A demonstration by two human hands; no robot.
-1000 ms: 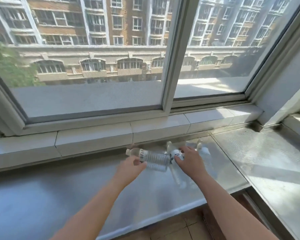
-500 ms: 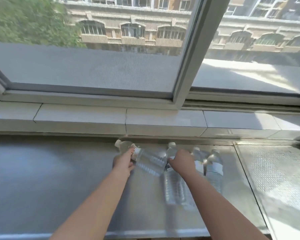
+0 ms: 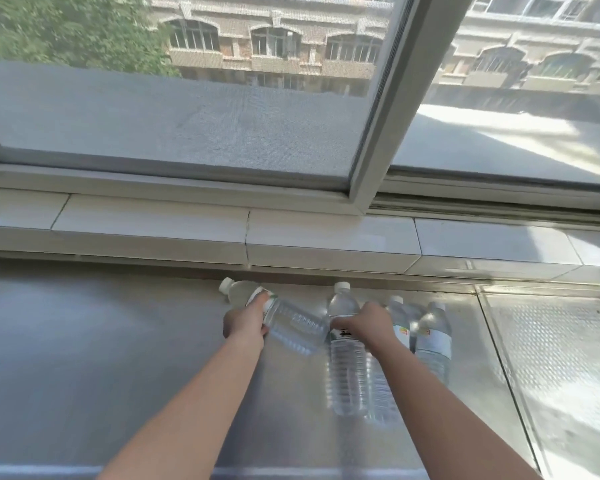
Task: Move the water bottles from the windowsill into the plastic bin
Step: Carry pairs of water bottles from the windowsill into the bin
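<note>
As both hands close on water bottles, a firm mid-body grip suits the lift.
Left hand (image 3: 245, 322) clamps the tilted bottle (image 3: 291, 323); right hand (image 3: 369, 323) wraps the upright bottle (image 3: 347, 368) on the metal windowsill (image 3: 118, 358).

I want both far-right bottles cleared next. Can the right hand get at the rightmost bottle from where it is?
Probably yes. The right hand is closed on the tall bottle and would have to let go or carry it first. The rightmost bottle stands just beyond, with bare windowsill on its right side and nothing over its cap.

Left hand (image 3: 245, 322) now clamps the tilted bottle (image 3: 284, 315), cap swinging toward ten o'clock, right hand (image 3: 369, 325) gripping its upright bottle (image 3: 343, 344).
</note>
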